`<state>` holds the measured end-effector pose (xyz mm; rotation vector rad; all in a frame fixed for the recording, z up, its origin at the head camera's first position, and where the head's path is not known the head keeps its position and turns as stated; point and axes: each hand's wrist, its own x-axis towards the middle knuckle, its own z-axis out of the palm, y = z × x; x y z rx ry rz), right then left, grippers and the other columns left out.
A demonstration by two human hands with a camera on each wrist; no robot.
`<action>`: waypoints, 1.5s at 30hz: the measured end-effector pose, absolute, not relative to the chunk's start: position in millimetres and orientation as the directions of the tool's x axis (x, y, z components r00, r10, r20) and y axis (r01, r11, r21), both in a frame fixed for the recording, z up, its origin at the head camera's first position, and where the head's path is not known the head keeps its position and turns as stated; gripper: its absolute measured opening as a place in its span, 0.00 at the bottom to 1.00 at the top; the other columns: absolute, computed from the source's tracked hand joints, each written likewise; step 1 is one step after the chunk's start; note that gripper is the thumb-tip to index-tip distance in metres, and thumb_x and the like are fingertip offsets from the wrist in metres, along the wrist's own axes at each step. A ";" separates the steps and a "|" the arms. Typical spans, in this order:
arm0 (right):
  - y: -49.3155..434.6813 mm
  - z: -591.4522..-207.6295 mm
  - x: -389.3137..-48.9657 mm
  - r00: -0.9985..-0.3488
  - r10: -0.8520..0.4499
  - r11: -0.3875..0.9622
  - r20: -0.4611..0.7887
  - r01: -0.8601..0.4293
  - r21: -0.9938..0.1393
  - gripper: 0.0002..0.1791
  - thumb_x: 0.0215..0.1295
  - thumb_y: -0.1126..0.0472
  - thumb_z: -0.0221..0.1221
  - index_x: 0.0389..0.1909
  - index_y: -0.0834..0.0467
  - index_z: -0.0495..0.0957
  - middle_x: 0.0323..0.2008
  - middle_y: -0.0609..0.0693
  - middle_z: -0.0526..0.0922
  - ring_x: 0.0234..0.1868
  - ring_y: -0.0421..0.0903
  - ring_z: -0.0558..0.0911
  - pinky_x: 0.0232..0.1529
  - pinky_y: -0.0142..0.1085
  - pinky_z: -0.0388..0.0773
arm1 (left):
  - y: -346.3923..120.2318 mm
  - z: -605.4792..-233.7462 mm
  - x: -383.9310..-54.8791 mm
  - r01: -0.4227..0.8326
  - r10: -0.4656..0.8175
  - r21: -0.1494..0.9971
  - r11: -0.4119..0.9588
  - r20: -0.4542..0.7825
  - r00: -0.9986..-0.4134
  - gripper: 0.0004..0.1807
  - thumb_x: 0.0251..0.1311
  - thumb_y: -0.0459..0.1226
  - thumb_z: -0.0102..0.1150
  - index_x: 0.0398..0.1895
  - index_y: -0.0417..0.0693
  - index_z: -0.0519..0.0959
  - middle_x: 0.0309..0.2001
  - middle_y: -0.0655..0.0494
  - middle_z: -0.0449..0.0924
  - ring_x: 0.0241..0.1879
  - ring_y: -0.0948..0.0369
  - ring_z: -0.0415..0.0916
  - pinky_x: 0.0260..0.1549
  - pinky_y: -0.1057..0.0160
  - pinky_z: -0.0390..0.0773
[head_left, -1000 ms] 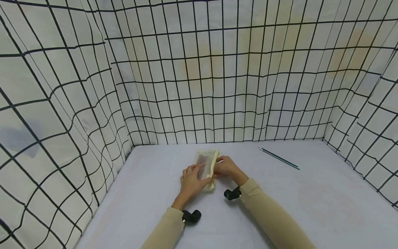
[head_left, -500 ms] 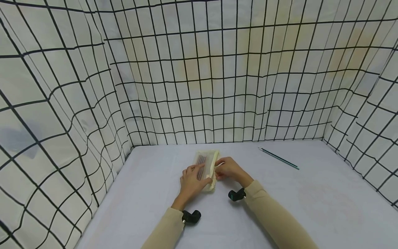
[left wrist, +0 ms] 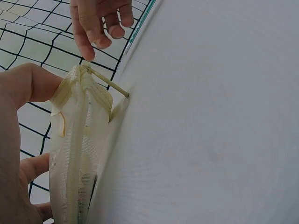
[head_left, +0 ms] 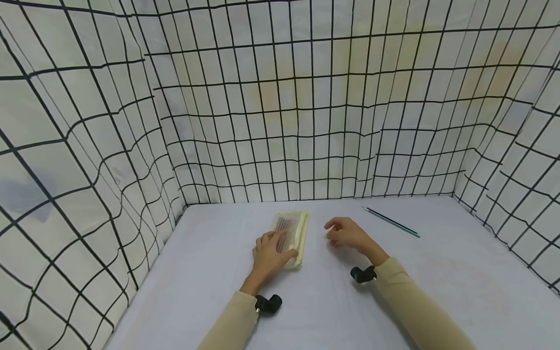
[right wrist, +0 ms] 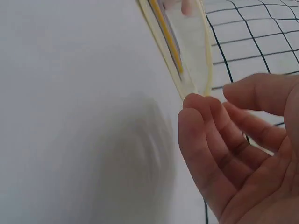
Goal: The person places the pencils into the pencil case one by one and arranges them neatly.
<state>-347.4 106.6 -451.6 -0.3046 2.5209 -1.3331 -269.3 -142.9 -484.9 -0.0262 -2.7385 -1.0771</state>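
A pale yellow mesh zip pouch [head_left: 299,233] lies on the white table, with several thin pencil-like sticks [head_left: 282,233] showing through its top. My left hand [head_left: 269,253] rests on the pouch, fingers spread over its left part and thumb near the right edge. In the left wrist view a pale zip pull [left wrist: 110,83] sticks out from the pouch's end. To the right of the pouch, apart from it, my right hand [head_left: 347,233] hovers with loosely bent fingers and nothing in them. A yellow stick [right wrist: 169,35] shows inside the pouch in the right wrist view.
Two slim pencils [head_left: 391,221], one dark and one green, lie side by side at the back right of the table [head_left: 437,291]. Black netting [head_left: 280,121] over white sheeting walls in the back and both sides.
My right hand has come away from the pouch's right edge and moved to the right, with nothing in it. The left hand and the pouch have stayed in place.
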 end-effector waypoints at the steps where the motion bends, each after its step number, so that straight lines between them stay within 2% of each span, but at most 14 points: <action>1: 112.2 -450.4 -347.4 -0.939 -0.319 0.565 -0.124 -0.084 -0.821 0.16 0.69 0.62 0.59 0.56 0.61 0.79 0.40 0.55 0.84 0.34 0.47 0.84 0.36 0.37 0.84 | -143.3 -484.5 -269.2 0.092 -0.054 0.673 0.734 0.193 -0.980 0.42 0.49 0.55 0.66 0.71 0.60 0.73 0.70 0.44 0.67 0.67 0.45 0.59 0.64 0.36 0.60; 5: 137.7 -447.5 -347.6 -0.914 -0.404 0.602 -0.024 -0.246 -0.759 0.16 0.70 0.64 0.58 0.56 0.62 0.78 0.40 0.55 0.83 0.35 0.46 0.83 0.35 0.37 0.83 | -144.9 -482.2 -268.9 0.101 -0.052 0.678 0.728 0.201 -0.978 0.41 0.49 0.55 0.65 0.71 0.60 0.73 0.70 0.43 0.67 0.67 0.44 0.59 0.64 0.36 0.59; 8: 157.6 -449.1 -348.3 -0.890 -0.453 0.644 0.056 -0.370 -0.670 0.15 0.68 0.66 0.59 0.54 0.61 0.79 0.39 0.52 0.83 0.35 0.45 0.80 0.35 0.36 0.80 | -145.8 -481.0 -268.6 0.103 -0.052 0.683 0.723 0.202 -0.978 0.41 0.49 0.55 0.66 0.71 0.59 0.73 0.70 0.43 0.67 0.67 0.43 0.59 0.64 0.35 0.59; 12: 181.1 -451.8 -348.7 -0.873 -0.477 0.696 0.099 -0.445 -0.563 0.15 0.65 0.67 0.61 0.52 0.59 0.81 0.38 0.49 0.82 0.36 0.44 0.77 0.35 0.35 0.77 | -146.4 -480.1 -267.8 0.105 -0.048 0.688 0.718 0.201 -0.978 0.41 0.49 0.55 0.66 0.71 0.59 0.73 0.70 0.43 0.67 0.67 0.43 0.59 0.64 0.35 0.59; 17: 206.0 -451.0 -351.5 -0.857 -0.504 0.722 0.110 -0.488 -0.490 0.18 0.64 0.69 0.61 0.56 0.59 0.79 0.42 0.51 0.83 0.39 0.44 0.78 0.37 0.34 0.77 | -146.4 -479.5 -267.1 0.106 -0.049 0.692 0.714 0.201 -0.978 0.41 0.49 0.55 0.66 0.71 0.59 0.73 0.70 0.43 0.67 0.68 0.43 0.59 0.64 0.35 0.58; 26: 241.6 -448.1 -366.5 -0.854 -0.512 0.735 0.095 -0.492 -0.466 0.26 0.60 0.74 0.61 0.61 0.59 0.77 0.49 0.57 0.82 0.39 0.46 0.78 0.34 0.37 0.75 | -146.6 -481.7 -267.7 0.100 -0.054 0.688 0.719 0.199 -0.978 0.41 0.49 0.55 0.66 0.71 0.60 0.73 0.70 0.43 0.67 0.68 0.43 0.59 0.64 0.35 0.59; 45: 280.4 -448.4 -388.5 -0.885 -0.456 0.788 0.094 -0.451 -0.418 0.27 0.60 0.73 0.62 0.61 0.59 0.79 0.51 0.59 0.82 0.42 0.49 0.79 0.35 0.37 0.74 | -144.1 -486.5 -269.6 0.089 -0.058 0.675 0.732 0.191 -0.980 0.41 0.49 0.55 0.66 0.71 0.60 0.72 0.70 0.44 0.66 0.68 0.43 0.59 0.65 0.36 0.59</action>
